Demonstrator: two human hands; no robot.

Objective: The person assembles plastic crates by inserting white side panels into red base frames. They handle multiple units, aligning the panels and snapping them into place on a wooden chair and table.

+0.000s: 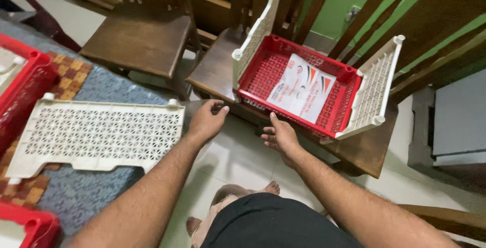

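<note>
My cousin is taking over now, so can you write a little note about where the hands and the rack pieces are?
Left hand: empty, fingers curled, near the corner of the wooden chair.
Right hand: empty, open, just below the front edge of the red tray.
Red tray sits on the chair with a white side panel fitted upright on one end and another white panel on the other; a paper sheet lies inside.
Loose white panel lies flat on the blue cloth at left, unattached. More red pieces lie at the far left.
</note>
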